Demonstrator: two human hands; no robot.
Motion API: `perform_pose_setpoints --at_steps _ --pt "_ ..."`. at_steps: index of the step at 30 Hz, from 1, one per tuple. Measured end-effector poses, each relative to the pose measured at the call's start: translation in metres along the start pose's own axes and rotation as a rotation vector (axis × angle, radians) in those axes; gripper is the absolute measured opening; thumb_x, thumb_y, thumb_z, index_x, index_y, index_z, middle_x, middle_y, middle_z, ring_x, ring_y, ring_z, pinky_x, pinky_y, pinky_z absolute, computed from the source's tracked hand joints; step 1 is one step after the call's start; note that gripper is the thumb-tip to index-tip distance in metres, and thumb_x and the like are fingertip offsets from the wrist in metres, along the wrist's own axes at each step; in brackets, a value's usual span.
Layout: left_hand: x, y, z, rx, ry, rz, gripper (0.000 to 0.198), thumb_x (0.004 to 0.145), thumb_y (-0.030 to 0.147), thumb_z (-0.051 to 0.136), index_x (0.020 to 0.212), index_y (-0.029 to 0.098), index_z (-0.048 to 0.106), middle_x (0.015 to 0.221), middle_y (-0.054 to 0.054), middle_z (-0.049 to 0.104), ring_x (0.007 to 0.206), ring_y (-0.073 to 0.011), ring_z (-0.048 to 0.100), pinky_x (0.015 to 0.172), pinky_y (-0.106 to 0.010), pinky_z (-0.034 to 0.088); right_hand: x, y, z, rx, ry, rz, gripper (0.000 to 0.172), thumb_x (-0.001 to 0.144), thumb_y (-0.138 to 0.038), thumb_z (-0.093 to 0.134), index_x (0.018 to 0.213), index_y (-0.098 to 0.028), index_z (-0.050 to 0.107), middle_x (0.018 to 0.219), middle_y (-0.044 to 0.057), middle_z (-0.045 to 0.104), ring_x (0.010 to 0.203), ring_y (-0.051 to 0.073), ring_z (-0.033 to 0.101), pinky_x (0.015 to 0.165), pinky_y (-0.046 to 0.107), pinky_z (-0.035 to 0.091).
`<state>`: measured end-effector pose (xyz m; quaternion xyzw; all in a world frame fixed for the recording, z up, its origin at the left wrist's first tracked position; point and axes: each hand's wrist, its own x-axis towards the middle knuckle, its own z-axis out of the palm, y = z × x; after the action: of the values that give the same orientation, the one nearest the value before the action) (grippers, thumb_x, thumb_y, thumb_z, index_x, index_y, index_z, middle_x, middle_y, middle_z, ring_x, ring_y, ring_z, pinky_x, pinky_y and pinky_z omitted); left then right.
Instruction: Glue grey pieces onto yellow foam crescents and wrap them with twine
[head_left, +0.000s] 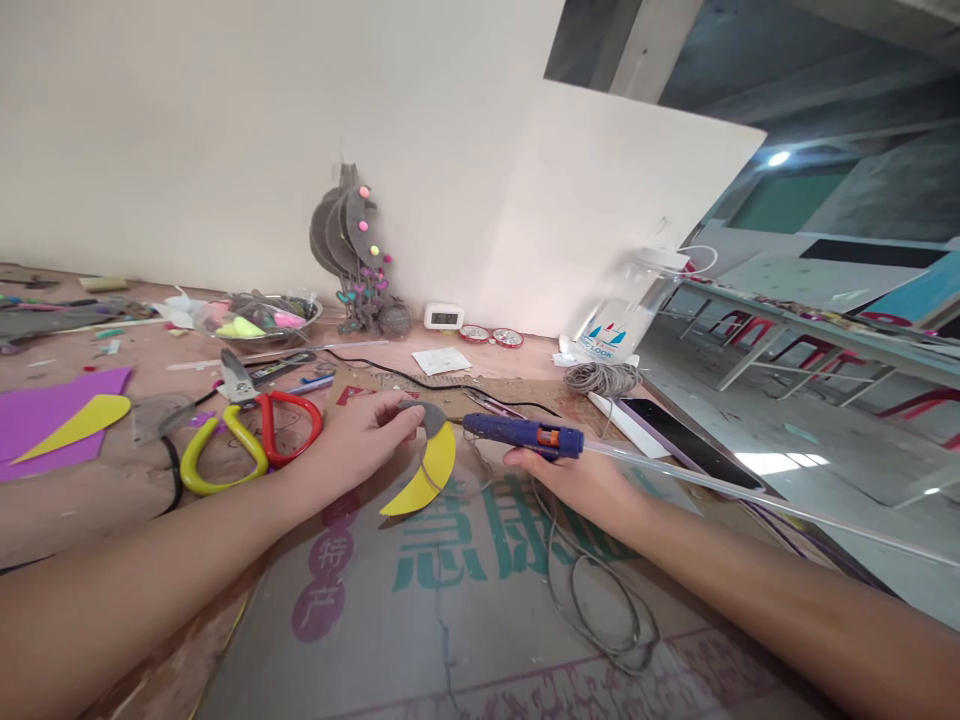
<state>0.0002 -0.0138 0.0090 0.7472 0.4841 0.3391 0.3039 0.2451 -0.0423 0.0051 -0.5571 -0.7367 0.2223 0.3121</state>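
Observation:
My left hand [358,432] pinches a yellow foam crescent [424,475] with a grey piece at its top end, pressing it against the printed cardboard sheet [465,610]. My right hand [581,482] grips a blue glue gun [525,434] lying level, its nozzle pointing left toward the crescent. A clear glue stick [720,484] runs out of the gun's back to the right. The gun's cable [600,610] loops on the cardboard below my right wrist.
Yellow-handled and red-handled scissors [247,430] lie left of my left hand. Purple foam with a yellow crescent [67,420], a metal bowl of scraps [259,320], a grey ornament [352,250], a small clock [444,317], a plastic jar [622,315] and a phone [686,440] are around.

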Motion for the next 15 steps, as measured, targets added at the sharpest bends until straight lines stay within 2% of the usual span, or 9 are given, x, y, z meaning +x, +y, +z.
perform_pose_setpoints --at_steps 5,10,13,15 --pt "-0.001 0.001 0.001 0.012 0.006 0.020 0.029 0.082 0.040 0.039 0.062 0.020 0.045 0.060 0.003 0.049 0.062 -0.0136 0.048 0.057 -0.024 0.034 0.001 0.000 0.000 -0.011 -0.005 -0.001 0.032 0.073 -0.051 0.059 0.086 -0.022 0.061 0.079 0.002 0.066 0.074 0.019 0.061 0.064 0.028 0.051" --pt "-0.001 -0.001 0.001 -0.009 -0.005 0.043 0.030 0.082 0.041 0.039 0.062 0.020 0.046 0.060 0.003 0.051 0.062 -0.0139 0.049 0.059 -0.025 0.036 0.002 0.002 0.001 0.068 0.005 -0.004 0.036 0.073 -0.049 0.060 0.095 -0.021 0.061 0.085 0.003 0.067 0.079 0.020 0.062 0.068 0.029 0.051" --pt "0.001 -0.003 0.001 -0.029 -0.002 0.027 0.030 0.082 0.041 0.039 0.061 0.020 0.045 0.060 0.003 0.050 0.061 -0.0135 0.049 0.058 -0.024 0.036 0.004 -0.002 -0.005 0.056 0.020 0.016 0.032 0.078 -0.050 0.054 0.080 -0.019 0.063 0.075 0.003 0.066 0.071 0.019 0.061 0.065 0.029 0.050" --pt "0.002 -0.004 0.002 -0.040 -0.001 0.017 0.031 0.082 0.041 0.039 0.060 0.019 0.045 0.059 0.003 0.048 0.060 -0.0135 0.047 0.057 -0.024 0.036 0.006 -0.008 -0.012 0.056 0.008 -0.021 0.037 0.083 -0.049 0.047 0.069 -0.018 0.062 0.072 0.003 0.064 0.072 0.018 0.060 0.068 0.029 0.048"
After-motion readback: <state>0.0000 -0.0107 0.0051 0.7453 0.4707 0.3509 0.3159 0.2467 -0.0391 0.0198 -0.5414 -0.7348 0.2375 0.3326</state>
